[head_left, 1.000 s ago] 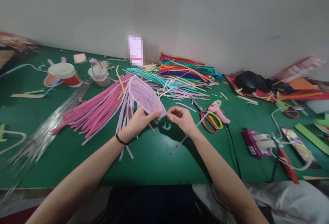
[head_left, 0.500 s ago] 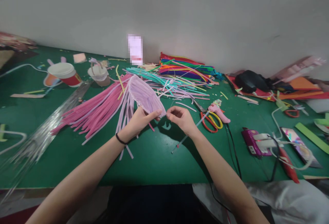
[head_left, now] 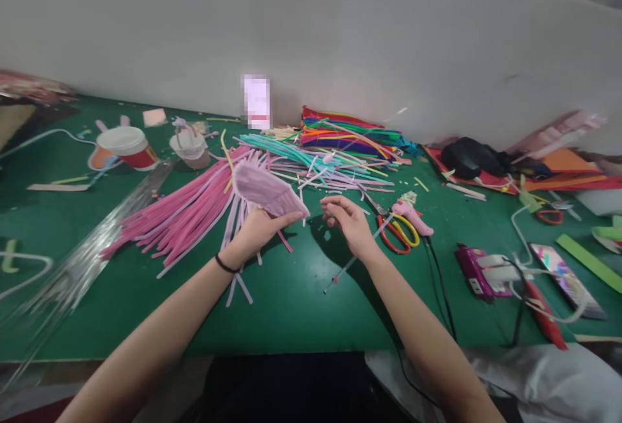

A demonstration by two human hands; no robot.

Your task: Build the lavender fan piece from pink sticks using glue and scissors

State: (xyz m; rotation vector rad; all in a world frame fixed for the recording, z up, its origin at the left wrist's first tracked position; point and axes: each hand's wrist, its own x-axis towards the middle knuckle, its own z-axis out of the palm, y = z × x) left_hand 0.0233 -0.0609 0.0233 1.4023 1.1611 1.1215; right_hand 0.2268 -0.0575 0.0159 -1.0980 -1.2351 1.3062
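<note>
My left hand [head_left: 260,228] is closed on a flat, leaf-shaped piece woven from pale lilac pipe cleaners [head_left: 265,191], held by its pointed near end and tilted low over the green table [head_left: 291,293]. My right hand [head_left: 347,222] hovers just right of that tip, apart from it, with fingers curled in a loose pinch; whether anything is between them is not visible. Under and left of the woven piece lies a fan of pink pipe cleaners [head_left: 179,216]. A thin clear stick [head_left: 350,262] lies under my right wrist.
Colourful pipe cleaners [head_left: 340,144] are heaped by the wall. Scissors with red and yellow handles [head_left: 396,228] and a pink glue gun [head_left: 413,216] lie to the right, then a purple device [head_left: 473,267] with cables. Paper cups [head_left: 129,148] and a shiny wrapper [head_left: 87,248] sit left.
My left hand has tipped the lilac woven piece down flatter. My right hand has drawn away from its tip, leaving a small gap. The camera has tilted slightly.
</note>
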